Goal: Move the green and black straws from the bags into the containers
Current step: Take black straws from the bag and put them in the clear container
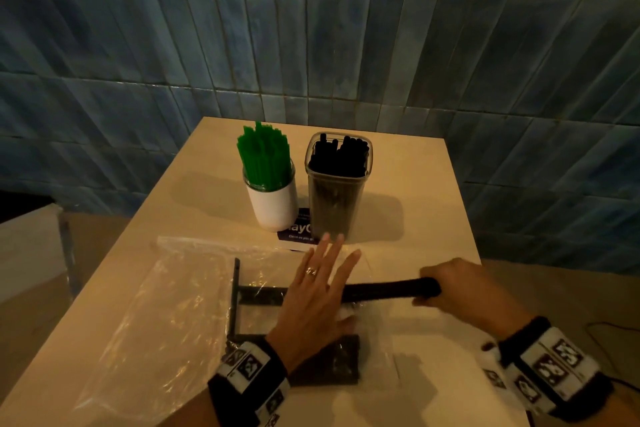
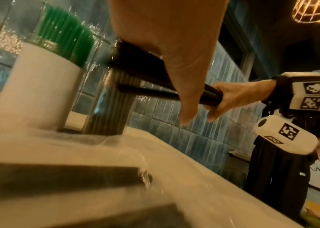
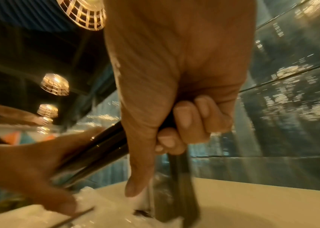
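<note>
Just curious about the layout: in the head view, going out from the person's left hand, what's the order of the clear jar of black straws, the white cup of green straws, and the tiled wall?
1. Clear jar of black straws, just beyond the left hand fingertips.
2. White cup of green straws, beside the jar, further left.
3. Tiled wall, behind the table.

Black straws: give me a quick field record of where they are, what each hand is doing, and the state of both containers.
right hand: grips a bundle of black straws, lying roughly level above the table
left hand: fingers straight, pressing flat on the plastic bag
straws left in bag: some black ones, near the left wrist
clear container: upright, already holds black straws
white container: upright, filled with green straws
containers: side by side, behind the bag
</note>
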Available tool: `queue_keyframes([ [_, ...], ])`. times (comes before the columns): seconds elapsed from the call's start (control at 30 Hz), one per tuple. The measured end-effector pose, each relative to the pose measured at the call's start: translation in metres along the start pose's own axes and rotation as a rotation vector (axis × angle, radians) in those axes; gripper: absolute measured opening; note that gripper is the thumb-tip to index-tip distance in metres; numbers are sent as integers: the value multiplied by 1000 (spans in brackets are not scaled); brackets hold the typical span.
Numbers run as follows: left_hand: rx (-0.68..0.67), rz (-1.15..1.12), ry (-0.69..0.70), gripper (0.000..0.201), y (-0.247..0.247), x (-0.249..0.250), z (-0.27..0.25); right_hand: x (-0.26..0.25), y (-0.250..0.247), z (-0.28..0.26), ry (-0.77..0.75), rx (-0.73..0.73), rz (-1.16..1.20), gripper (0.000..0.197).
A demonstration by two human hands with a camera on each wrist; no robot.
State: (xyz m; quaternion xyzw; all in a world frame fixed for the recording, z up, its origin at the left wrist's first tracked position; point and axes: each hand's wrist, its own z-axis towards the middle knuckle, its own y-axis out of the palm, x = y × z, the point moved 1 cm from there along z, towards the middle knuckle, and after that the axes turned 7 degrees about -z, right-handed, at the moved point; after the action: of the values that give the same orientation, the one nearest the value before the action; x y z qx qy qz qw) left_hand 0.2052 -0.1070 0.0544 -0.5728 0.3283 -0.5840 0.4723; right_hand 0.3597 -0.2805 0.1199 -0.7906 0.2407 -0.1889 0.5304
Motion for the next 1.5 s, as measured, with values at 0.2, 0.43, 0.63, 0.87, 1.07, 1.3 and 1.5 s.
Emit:
queue_keyframes([
  [0.2, -197, -264, -221, 23, -15, -13, 16, -33, -29, 13, -223, 201, 426, 45],
  [0.43, -176, -897, -294, 10, -22, 3, 22, -70, -45, 16, -364, 597, 1010, 19],
  [0.63, -58, -1097, -280, 14, -34, 23, 44, -94, -58, 26, -311, 949, 1489, 8],
  [0.87, 25, -789, 52, 46, -88, 22, 88, -69, -117, 35, -359, 1296, 1440, 9],
  [1.07, 333, -536, -110, 48, -114, -24, 133, -10, -209, 38, -370, 1733, 1317, 3],
  [1.3, 131, -155, -260, 65, -81, -47, 167, -8, -238, 95, -284, 1704, 1319, 7],
  [1.5, 389, -116, -161, 60, -66, -46, 150, -18, -232, 135, -120, 1625, 1406, 10],
])
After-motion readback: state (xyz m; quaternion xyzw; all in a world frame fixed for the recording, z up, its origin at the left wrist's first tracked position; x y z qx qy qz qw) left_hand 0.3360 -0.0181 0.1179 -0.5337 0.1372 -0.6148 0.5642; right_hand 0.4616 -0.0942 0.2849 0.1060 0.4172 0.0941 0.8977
